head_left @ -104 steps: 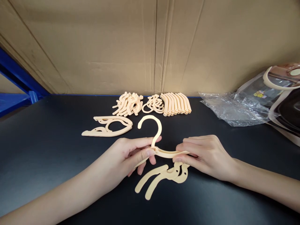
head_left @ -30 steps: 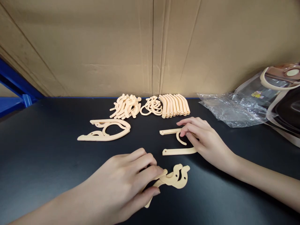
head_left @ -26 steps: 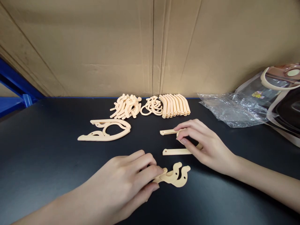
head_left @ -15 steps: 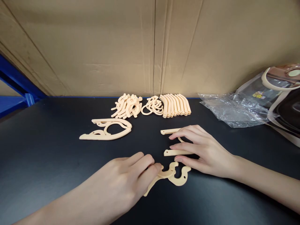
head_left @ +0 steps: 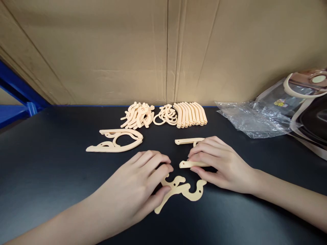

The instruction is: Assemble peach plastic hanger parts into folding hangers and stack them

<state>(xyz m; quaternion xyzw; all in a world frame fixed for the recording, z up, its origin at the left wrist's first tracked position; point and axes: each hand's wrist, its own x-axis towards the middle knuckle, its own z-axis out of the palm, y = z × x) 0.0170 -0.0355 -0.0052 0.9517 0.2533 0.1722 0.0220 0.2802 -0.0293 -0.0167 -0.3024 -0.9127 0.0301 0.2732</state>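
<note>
Head view: my left hand (head_left: 138,183) lay low on the black tabletop (head_left: 51,163), fingers curled and thumb pinching the near end of the two stacked cream plastic curved hanger arms (head_left: 182,190). Those arms lay flat, centre front, their far ends poking out right of my fingertips.

My right hand (head_left: 222,163) rested just behind them, fingers close together, pinching the cream plastic straight bar (head_left: 187,164) between fingertips and thumb. A second cream bar (head_left: 189,140) sat just beyond, its right end hidden under my fingers.

Around: a folded cream plastic hanger (head_left: 116,141) to the left, well clear of both hands. Along the back edge, a loose pile of cream hanger arms (head_left: 138,115), a tangle of cream hooks (head_left: 166,115) and a neat row of curved cream arms (head_left: 191,114). Crumpled clear plastic bag (head_left: 252,117) far right, packaged goods (head_left: 306,98) behind it. Cardboard wall (head_left: 163,51) closed off the back.
</note>
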